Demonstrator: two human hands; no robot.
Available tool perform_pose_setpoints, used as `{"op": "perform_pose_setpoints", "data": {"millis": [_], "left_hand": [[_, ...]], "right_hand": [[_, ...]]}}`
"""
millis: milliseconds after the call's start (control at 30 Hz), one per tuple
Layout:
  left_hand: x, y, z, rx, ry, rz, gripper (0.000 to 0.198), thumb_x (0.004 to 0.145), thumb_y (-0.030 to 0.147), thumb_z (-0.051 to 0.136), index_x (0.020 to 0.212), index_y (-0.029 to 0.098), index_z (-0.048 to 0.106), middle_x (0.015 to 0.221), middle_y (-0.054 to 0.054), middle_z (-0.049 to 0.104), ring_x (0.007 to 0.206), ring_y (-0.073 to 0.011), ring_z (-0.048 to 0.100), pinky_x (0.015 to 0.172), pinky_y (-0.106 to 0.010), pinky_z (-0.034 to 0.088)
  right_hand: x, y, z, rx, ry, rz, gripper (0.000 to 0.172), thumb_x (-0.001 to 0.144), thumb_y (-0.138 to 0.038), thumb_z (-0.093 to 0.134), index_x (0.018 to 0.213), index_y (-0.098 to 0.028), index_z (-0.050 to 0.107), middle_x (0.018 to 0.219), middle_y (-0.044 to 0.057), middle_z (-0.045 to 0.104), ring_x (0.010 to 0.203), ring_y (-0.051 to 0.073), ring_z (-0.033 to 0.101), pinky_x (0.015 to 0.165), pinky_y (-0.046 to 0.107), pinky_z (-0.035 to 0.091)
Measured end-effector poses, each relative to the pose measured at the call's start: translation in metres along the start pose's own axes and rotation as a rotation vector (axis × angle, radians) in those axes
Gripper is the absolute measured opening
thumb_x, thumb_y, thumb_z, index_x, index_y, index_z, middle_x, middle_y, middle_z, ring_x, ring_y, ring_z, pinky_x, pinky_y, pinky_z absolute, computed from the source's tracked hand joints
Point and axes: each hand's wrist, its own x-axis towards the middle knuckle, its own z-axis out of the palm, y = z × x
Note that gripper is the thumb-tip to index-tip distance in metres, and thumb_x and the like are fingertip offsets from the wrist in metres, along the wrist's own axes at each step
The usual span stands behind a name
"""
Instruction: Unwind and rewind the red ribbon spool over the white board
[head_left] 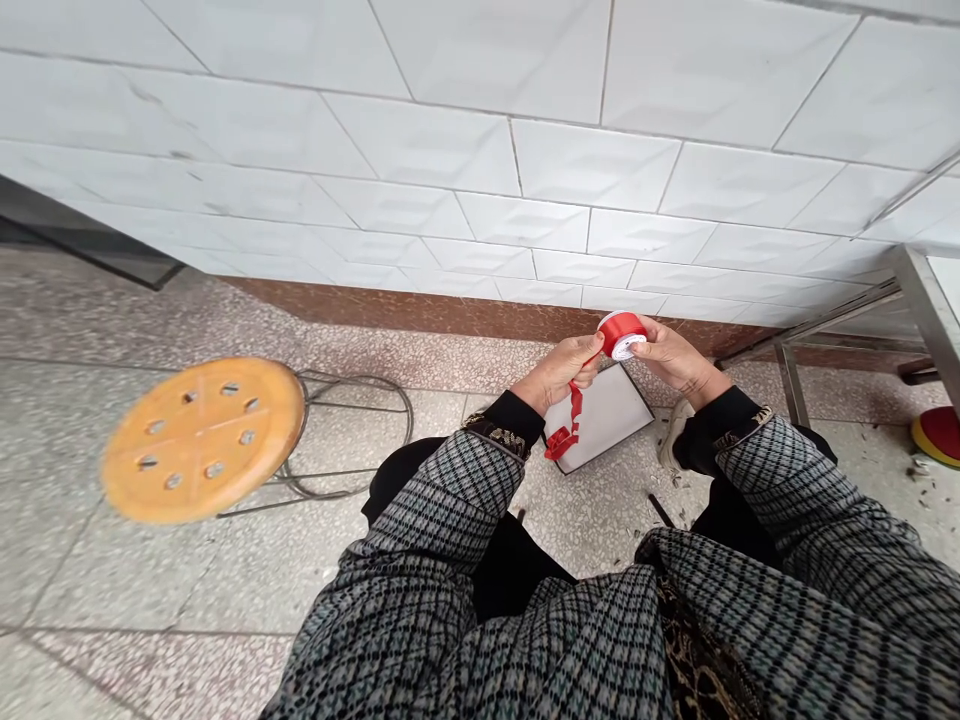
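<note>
A spool of red ribbon (621,328) with white end discs is held up in front of me, above the floor near the wall. My right hand (671,358) grips the spool from its right side, thumb on the white disc. Closed beside the spool's left side, my left hand (564,372) pinches the red ribbon. A loose length of ribbon (576,405) hangs below that hand and ends in a crumpled bunch over a white, dark-edged flat box or board (606,418), which lies on the floor.
To the left stands an orange round stool (202,440) with holes in its seat and wire legs. A metal table frame (791,380) is on the right, with a red and yellow round object (937,435) near it. White wall tiles (480,150) rise ahead. Small scraps dot the floor.
</note>
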Motion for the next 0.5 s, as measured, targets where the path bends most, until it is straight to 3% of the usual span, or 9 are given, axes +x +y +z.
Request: {"op": "perform_pose_setpoints", "data": {"millis": [133,233,333,400,500], "left_hand": [[0.000,-0.005,0.000,-0.065,-0.092,-0.049,0.066,0.082,0.073,0.083,0.069,0.020,0.045,0.050,0.014,0.023,0.042,-0.0021,0.015,0.043,-0.017,0.018],[-0.001,-0.007,0.002,-0.107,-0.074,-0.003,0.067,0.082,0.074,0.083,0.069,0.020,0.046,0.049,0.014,0.021,0.042,-0.0022,0.015,0.044,-0.018,0.019],[-0.001,-0.005,0.003,-0.069,0.005,0.014,0.066,0.079,0.073,0.086,0.070,0.021,0.046,0.049,0.014,0.025,0.042,-0.0020,0.017,0.044,-0.019,0.017],[0.000,-0.005,0.003,-0.004,0.066,0.001,0.066,0.074,0.069,0.092,0.069,0.020,0.047,0.049,0.013,0.029,0.042,-0.0018,0.018,0.044,-0.020,0.014],[0.002,-0.006,0.005,0.111,0.136,-0.029,0.062,0.069,0.063,0.098,0.072,0.019,0.054,0.049,0.013,0.031,0.043,-0.0019,0.019,0.045,-0.022,0.010]], "right_hand": [[-0.002,0.011,0.016,0.077,0.031,-0.037,0.078,0.052,-0.067,0.103,0.112,-0.026,0.076,0.102,0.004,0.077,0.094,0.023,0.067,0.098,0.037,0.055],[-0.001,0.011,0.016,0.056,0.007,-0.050,0.080,0.058,-0.069,0.100,0.122,-0.026,0.075,0.111,0.005,0.078,0.101,0.024,0.069,0.102,0.039,0.055],[0.002,0.000,0.001,-0.171,-0.069,-0.050,0.077,0.068,-0.059,0.097,0.134,-0.027,0.073,0.135,0.008,0.077,0.119,0.029,0.070,0.112,0.047,0.053],[0.003,-0.006,-0.010,-0.417,-0.095,-0.130,0.071,0.074,-0.046,0.095,0.139,-0.029,0.072,0.148,0.009,0.072,0.135,0.032,0.066,0.121,0.053,0.048],[0.004,-0.007,-0.018,-0.758,-0.119,-0.302,0.064,0.076,-0.030,0.093,0.137,-0.029,0.075,0.148,0.012,0.072,0.142,0.036,0.062,0.126,0.059,0.043]]}}
